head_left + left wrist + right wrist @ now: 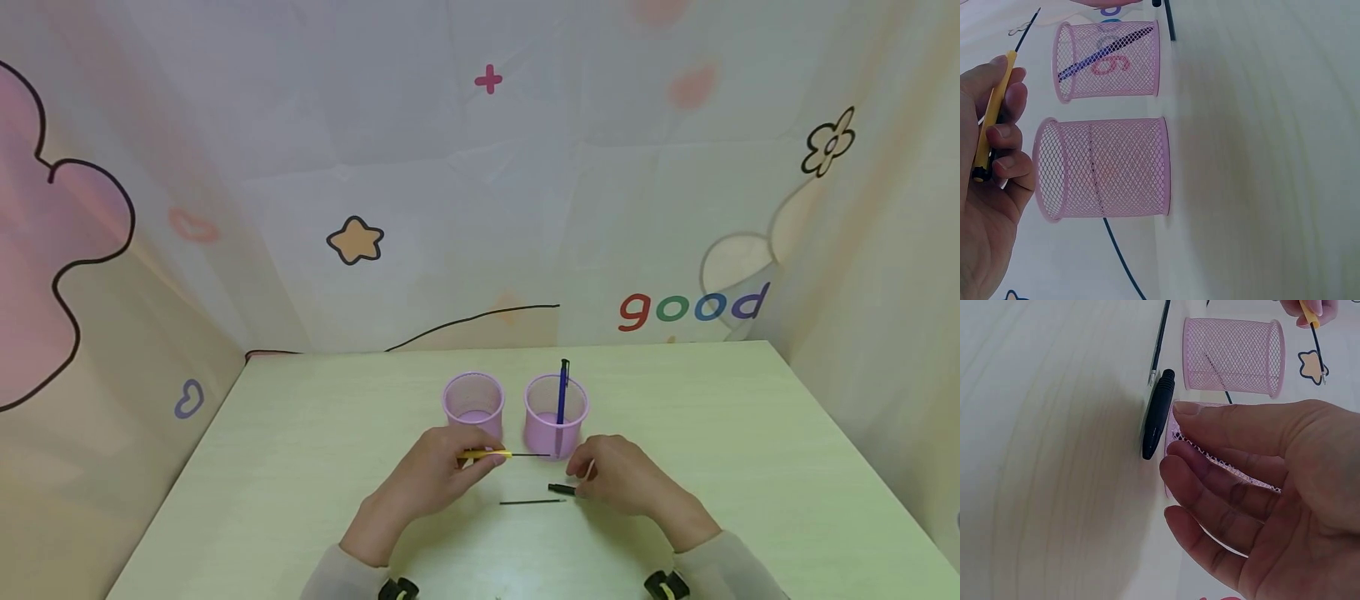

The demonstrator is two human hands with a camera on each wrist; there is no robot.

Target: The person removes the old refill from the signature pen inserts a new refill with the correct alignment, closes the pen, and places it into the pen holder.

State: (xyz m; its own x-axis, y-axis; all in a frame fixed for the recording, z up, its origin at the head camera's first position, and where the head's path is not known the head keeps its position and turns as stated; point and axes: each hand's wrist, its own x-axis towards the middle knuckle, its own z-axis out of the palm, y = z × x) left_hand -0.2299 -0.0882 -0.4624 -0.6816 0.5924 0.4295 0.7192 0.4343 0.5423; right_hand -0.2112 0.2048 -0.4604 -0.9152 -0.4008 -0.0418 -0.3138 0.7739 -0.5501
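Note:
My left hand (pixel 442 471) grips a yellow pen barrel (pixel 996 103) with a black end, and a thin dark refill (pixel 1027 30) sticks out of its front. In the head view this refill points right, toward the other hand. My right hand (pixel 1235 481) is held just beside a black pen grip section (pixel 1159 415) on the table, fingers loosely bent and nothing between them. A second thin refill (pixel 532 502) lies on the table below that black piece, its pale tip to the right.
Two pink mesh pen cups (pixel 474 379) stand behind the hands, side by side. Leaning in the right cup (pixel 536 437) is a blue pen (pixel 562 392). The pale table (pixel 262 467) ends at a printed curtain (pixel 420 167) at the back.

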